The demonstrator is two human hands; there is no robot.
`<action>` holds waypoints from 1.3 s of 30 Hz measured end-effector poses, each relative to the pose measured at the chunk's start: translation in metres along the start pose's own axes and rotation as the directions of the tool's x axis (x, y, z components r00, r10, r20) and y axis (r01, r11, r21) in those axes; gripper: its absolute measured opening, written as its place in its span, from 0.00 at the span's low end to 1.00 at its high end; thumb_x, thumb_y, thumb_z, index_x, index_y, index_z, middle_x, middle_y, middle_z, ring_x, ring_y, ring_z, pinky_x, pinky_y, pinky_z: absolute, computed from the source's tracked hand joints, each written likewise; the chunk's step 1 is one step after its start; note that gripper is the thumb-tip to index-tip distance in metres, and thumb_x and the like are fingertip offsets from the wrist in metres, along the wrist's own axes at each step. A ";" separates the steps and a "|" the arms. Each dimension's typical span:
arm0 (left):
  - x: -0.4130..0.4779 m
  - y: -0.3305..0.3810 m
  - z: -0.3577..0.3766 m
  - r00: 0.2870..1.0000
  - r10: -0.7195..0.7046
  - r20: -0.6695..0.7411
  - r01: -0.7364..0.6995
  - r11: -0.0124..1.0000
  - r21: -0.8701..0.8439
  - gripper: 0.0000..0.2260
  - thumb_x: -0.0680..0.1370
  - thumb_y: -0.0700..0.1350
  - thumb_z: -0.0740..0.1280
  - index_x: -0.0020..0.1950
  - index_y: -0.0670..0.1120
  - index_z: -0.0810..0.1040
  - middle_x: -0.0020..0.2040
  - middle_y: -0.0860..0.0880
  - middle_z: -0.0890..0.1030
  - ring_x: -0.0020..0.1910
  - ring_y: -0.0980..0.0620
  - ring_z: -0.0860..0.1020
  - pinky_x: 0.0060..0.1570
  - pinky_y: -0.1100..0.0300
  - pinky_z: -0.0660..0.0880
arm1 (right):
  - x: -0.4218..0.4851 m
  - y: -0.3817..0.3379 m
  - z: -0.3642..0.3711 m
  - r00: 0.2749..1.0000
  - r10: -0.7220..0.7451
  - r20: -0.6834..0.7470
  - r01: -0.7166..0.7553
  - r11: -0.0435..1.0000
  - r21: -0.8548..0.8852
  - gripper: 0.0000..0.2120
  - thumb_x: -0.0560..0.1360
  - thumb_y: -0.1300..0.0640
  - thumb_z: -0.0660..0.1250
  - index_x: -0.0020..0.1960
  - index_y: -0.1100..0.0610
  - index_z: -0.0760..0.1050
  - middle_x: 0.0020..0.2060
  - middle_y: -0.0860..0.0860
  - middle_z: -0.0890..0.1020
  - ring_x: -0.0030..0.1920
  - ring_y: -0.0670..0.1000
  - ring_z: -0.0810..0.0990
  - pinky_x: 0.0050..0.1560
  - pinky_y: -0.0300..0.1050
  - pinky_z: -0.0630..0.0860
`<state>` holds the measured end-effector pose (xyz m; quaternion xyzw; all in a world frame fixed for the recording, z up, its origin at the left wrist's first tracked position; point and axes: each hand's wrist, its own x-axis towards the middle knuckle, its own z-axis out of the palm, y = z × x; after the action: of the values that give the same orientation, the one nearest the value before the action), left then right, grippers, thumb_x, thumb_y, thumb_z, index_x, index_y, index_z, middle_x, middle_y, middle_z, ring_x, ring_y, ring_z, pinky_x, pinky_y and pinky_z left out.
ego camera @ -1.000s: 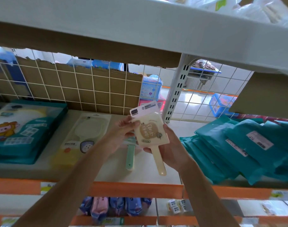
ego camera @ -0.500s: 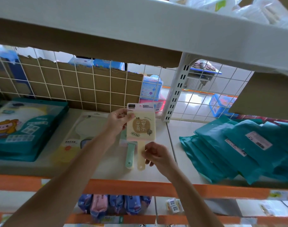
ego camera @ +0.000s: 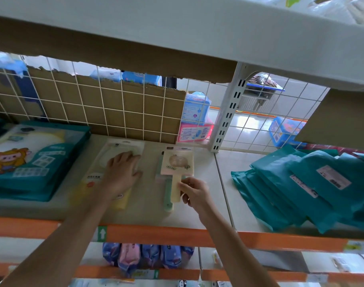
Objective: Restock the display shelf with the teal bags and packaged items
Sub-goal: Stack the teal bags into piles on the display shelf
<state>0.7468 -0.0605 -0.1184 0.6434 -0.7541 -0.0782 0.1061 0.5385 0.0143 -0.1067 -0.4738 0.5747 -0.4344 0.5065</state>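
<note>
Two hands work on the shelf (ego camera: 177,235), just past its orange front rail. Right hand (ego camera: 194,193): thumb and fingertips pinch the handle of the cream paddle (ego camera: 177,162), which lies flat near the middle of the shelf, stacked on a green paddle (ego camera: 168,200) whose handle end shows below it. Left hand (ego camera: 122,172): fingers straight and spread, pressing on a flat pack (ego camera: 93,180) just left of the paddles; it grips nothing. Handling, as judged: the cream paddle looks light and stiff, a rigid head in a thin sleeve that may be slick. Take hold at the handle for placing, or across the head edges to square it on the one beneath. The teal bags (ego camera: 290,183), well to the right, look soft and limp with smooth film. Support them from beneath or grip two opposite edges, since a sloping pile like this may slide. Count: paddles, two; flat pack, one seen, any beneath hidden; teal bags, at least four overlapped, exact number not readable; cartoon packs (ego camera: 38,154) at far left, one stack, number unclear. Behind all stands a wire grid (ego camera: 144,112) backed with cardboard (ego camera: 133,119).
</note>
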 end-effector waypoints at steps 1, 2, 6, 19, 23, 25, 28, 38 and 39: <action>-0.001 -0.002 0.002 1.000 0.011 -0.011 -0.010 1.000 0.024 0.25 0.79 0.53 0.60 0.75 0.51 0.58 0.75 0.48 0.58 0.73 0.46 0.55 0.70 0.51 0.52 | 0.002 0.000 0.003 1.000 -0.001 -0.013 0.001 1.000 0.007 0.10 0.76 0.67 0.62 0.39 0.57 0.76 0.23 0.45 0.76 0.22 0.42 0.69 0.23 0.32 0.63; -0.001 -0.003 0.003 1.000 0.017 -0.024 -0.016 0.999 0.037 0.25 0.79 0.53 0.60 0.75 0.51 0.58 0.75 0.48 0.58 0.73 0.46 0.55 0.70 0.51 0.52 | 0.004 0.000 0.006 1.000 0.000 -0.026 0.000 1.000 0.017 0.11 0.76 0.67 0.61 0.38 0.57 0.76 0.21 0.44 0.76 0.22 0.42 0.69 0.23 0.32 0.63; -0.002 -0.003 0.003 0.999 0.021 -0.044 -0.019 0.999 0.032 0.25 0.78 0.52 0.60 0.75 0.52 0.58 0.74 0.48 0.58 0.73 0.47 0.55 0.70 0.52 0.52 | 0.011 0.005 0.018 0.997 0.031 -0.071 -0.029 0.999 0.033 0.12 0.77 0.66 0.61 0.37 0.56 0.75 0.22 0.42 0.75 0.24 0.39 0.72 0.25 0.30 0.66; -0.004 -0.006 0.005 0.996 0.053 -0.076 -0.052 0.999 0.015 0.23 0.79 0.54 0.58 0.74 0.52 0.60 0.74 0.49 0.60 0.72 0.48 0.57 0.70 0.52 0.52 | 0.010 0.015 0.025 0.989 -0.128 -0.081 0.063 0.836 -0.546 0.10 0.79 0.53 0.59 0.54 0.57 0.75 0.46 0.50 0.78 0.41 0.46 0.74 0.32 0.29 0.66; -0.002 -0.005 0.005 0.996 0.057 -0.068 -0.056 0.998 0.013 0.23 0.79 0.54 0.58 0.74 0.52 0.61 0.74 0.49 0.59 0.73 0.48 0.57 0.70 0.52 0.52 | 0.010 0.013 0.019 0.988 -0.144 -0.056 0.083 0.799 -0.595 0.07 0.79 0.54 0.58 0.48 0.56 0.72 0.41 0.49 0.75 0.37 0.44 0.72 0.30 0.30 0.65; -0.001 -0.006 0.005 0.996 0.051 -0.070 -0.051 0.999 0.006 0.23 0.79 0.54 0.58 0.73 0.52 0.61 0.74 0.49 0.60 0.73 0.47 0.57 0.70 0.52 0.52 | 0.009 0.013 0.018 0.990 -0.140 -0.028 0.092 0.777 -0.623 0.06 0.80 0.55 0.57 0.46 0.55 0.69 0.37 0.47 0.73 0.34 0.39 0.70 0.29 0.27 0.65; -0.001 -0.005 0.007 0.995 0.056 -0.084 -0.054 0.998 0.025 0.23 0.79 0.54 0.58 0.73 0.52 0.61 0.73 0.49 0.60 0.72 0.48 0.58 0.70 0.52 0.53 | 0.010 0.013 0.018 0.991 -0.134 0.004 0.105 0.753 -0.649 0.06 0.80 0.54 0.57 0.46 0.55 0.67 0.41 0.50 0.76 0.36 0.44 0.72 0.30 0.30 0.65; -0.003 -0.001 0.006 0.995 0.036 -0.090 -0.033 0.999 0.042 0.23 0.80 0.53 0.57 0.74 0.52 0.59 0.73 0.49 0.59 0.72 0.48 0.57 0.70 0.52 0.52 | 0.012 0.013 0.020 0.994 -0.105 -0.006 0.076 0.761 -0.644 0.11 0.81 0.53 0.57 0.55 0.60 0.72 0.51 0.57 0.79 0.50 0.56 0.78 0.50 0.51 0.77; -0.003 -0.002 0.005 0.996 0.033 -0.085 -0.030 0.999 0.040 0.23 0.80 0.53 0.57 0.74 0.52 0.59 0.73 0.49 0.59 0.72 0.48 0.57 0.70 0.52 0.52 | 0.012 0.012 0.019 0.994 -0.105 -0.005 0.077 0.755 -0.652 0.11 0.81 0.53 0.57 0.55 0.60 0.71 0.51 0.57 0.79 0.49 0.55 0.78 0.50 0.49 0.77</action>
<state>0.7475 -0.0578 -0.1243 0.6363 -0.7602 -0.0342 0.1270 0.5559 0.0045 -0.1231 -0.6384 0.6762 -0.2417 0.2770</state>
